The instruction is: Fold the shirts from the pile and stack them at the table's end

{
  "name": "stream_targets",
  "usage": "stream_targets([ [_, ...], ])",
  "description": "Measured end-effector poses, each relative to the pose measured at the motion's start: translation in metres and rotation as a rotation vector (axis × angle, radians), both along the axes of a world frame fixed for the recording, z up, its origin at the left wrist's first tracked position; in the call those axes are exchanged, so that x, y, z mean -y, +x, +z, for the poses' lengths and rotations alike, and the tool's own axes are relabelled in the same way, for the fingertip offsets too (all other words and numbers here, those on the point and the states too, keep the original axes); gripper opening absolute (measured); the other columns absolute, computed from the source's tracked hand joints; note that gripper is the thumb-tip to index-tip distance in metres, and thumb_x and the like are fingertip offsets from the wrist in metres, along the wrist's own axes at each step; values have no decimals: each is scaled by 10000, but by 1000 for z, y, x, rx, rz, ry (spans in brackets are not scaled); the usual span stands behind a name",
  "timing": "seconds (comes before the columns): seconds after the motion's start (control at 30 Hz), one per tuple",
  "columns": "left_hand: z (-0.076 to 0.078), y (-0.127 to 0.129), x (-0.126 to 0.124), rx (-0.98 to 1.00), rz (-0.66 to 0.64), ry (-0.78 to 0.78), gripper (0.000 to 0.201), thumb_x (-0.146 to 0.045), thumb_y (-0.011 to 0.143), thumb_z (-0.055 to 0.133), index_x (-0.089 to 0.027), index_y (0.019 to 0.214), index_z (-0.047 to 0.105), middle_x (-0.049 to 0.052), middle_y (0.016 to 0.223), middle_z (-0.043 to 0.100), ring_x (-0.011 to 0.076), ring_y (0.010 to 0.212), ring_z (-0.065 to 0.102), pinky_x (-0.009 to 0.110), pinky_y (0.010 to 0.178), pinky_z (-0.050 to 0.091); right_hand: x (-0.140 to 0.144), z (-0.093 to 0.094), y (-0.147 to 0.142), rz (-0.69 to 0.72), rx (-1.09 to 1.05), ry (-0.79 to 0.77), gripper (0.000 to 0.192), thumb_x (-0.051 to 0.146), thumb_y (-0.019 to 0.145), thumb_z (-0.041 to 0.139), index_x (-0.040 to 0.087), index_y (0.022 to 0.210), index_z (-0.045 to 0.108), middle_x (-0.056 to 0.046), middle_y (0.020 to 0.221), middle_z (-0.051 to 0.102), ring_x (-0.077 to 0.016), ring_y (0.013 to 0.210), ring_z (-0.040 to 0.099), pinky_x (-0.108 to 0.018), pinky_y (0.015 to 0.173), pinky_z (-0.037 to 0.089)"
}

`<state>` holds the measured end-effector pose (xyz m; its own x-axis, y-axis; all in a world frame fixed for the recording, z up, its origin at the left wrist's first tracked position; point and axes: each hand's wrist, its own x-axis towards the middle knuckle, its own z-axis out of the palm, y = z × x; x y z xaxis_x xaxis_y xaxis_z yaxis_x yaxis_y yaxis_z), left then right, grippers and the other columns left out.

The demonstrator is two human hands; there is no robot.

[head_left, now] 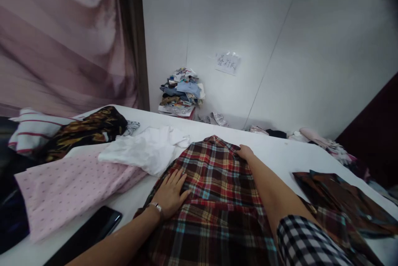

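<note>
shirt under the hands (214,199): plaid of red, dark brown and green with thin turquoise and white lines
sleeve at 5 o'clock (311,243): black-and-white check
pink cloth at 9 o'clock (68,187): pale pink with small dark dots
white garment at 11 o'clock (146,150): plain white
dark garment at 10 o'clock (90,129): black with orange-brown swirls
striped cloth at 9 o'clock (34,129): white with thin red stripes
brown cloth at 3 o'clock (342,199): dark brown with teal edging
phone at 7 o'clock (90,228): glossy black
table (280,154): white
curtain at 10 o'clock (62,33): dusty pink
pile at 12 o'clock (182,91): mixed blue, white and brown
wall (311,50): pale grey
wristband on the left hand (157,206): silver
</note>
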<state>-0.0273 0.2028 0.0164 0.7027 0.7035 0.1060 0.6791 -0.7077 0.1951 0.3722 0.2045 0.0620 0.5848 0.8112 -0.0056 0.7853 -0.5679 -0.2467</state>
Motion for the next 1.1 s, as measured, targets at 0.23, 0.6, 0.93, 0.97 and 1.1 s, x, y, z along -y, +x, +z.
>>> stream_targets([
  [0.23,1,1,1,11,-4,8,630,-508,904,407,-120,1395,475,146,1514,369,308,1410,316,512,1147,257,8,18,2,-88,-246,377,181,330,756,605,166,694,648,-112,811,705,-259,874,642,-333,776,471],
  [0.6,4,4,-3,40,4,-29,620,-496,888,425,-125,1381,489,159,1510,372,318,1409,316,504,1140,252,156,94,-53,187,-747,1215,287,469,779,642,216,908,600,15,860,654,-155,813,597,-320,823,481],
  [0.93,46,3,-16,245,12,85,311,-251,811,502,-151,1080,622,149,1158,653,273,1130,587,408,982,454,327,-8,-151,338,-792,332,345,428,829,615,225,1107,643,-72,1112,670,-242,1053,603,-386,943,457],
  [0.97,52,6,-15,246,-2,131,352,-214,786,514,-152,1122,601,151,1207,628,278,1162,564,414,994,444,328,-7,-152,312,-804,344,443,428,818,628,229,1212,601,-83,1173,650,-243,1109,583,-393,982,435],
  [1.1,67,24,-7,280,37,137,668,-141,717,522,-128,1377,419,157,1403,495,266,1261,496,380,1038,419,313,9,-151,198,-816,406,764,462,818,619,222,1480,324,-84,1118,655,-221,1049,606,-390,946,451],
])
